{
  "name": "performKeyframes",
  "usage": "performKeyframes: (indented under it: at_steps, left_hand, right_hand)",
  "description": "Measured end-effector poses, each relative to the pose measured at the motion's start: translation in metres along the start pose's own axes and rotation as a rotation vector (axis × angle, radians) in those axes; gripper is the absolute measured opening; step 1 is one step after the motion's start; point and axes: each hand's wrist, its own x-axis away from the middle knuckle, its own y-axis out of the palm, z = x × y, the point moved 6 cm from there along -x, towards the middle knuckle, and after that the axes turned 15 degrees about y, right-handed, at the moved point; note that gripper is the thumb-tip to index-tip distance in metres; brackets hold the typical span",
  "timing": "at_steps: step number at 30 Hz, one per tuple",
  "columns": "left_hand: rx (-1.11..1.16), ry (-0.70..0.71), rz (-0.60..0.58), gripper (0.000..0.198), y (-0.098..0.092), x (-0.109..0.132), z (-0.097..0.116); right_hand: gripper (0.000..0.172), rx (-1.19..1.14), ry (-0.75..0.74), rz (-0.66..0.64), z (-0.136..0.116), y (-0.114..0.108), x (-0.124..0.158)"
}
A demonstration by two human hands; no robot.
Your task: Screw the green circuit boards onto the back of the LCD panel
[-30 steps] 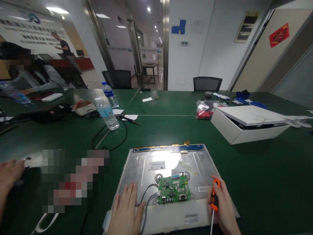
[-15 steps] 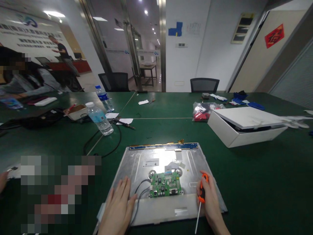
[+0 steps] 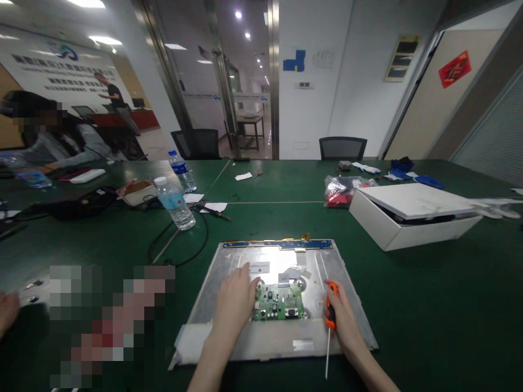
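A bare metal display panel (image 3: 343,283) lies face down on the green table before me, a blue strip along its far edge. A small green circuit board (image 3: 279,307) sits on its near middle. My left hand (image 3: 236,305) rests on the panel with its fingers at the board's left edge, covering the grey cables there. My right hand (image 3: 341,321) is closed round an orange-handled screwdriver (image 3: 329,321), its shaft pointing back toward me over the panel's near right edge.
A white open box (image 3: 408,215) stands at the right, a bag of red parts (image 3: 339,189) behind it. Two water bottles (image 3: 174,201) and a black cable (image 3: 180,245) lie to the left. Another person's hand (image 3: 7,311) shows at far left; a person sits at the back left.
My left hand has slid forward and right along the panel to the circuit board's left edge. My right hand with the screwdriver has shifted slightly toward the board.
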Motion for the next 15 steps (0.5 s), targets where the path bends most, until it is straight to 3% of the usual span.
performKeyframes:
  at_steps: [3,7,11,15]
  left_hand:
    - [0.037,0.034,-0.102,0.032,0.003,-0.026,0.006]
    - [0.075,0.051,-0.165,0.030,0.009,-0.050,-0.002]
    - [0.082,0.068,-0.192,0.024,0.011,-0.061,-0.010]
    - [0.075,0.095,-0.189,0.016,0.013,-0.065,-0.012]
  right_hand:
    - [0.049,0.071,-0.027,-0.028,-0.007,0.003,0.003]
    - [0.048,0.087,-0.056,-0.057,-0.014,0.006,0.005]
    - [0.047,0.104,-0.069,-0.100,-0.015,0.007,-0.007]
    - [0.045,0.076,-0.116,-0.047,-0.017,0.003,-0.021]
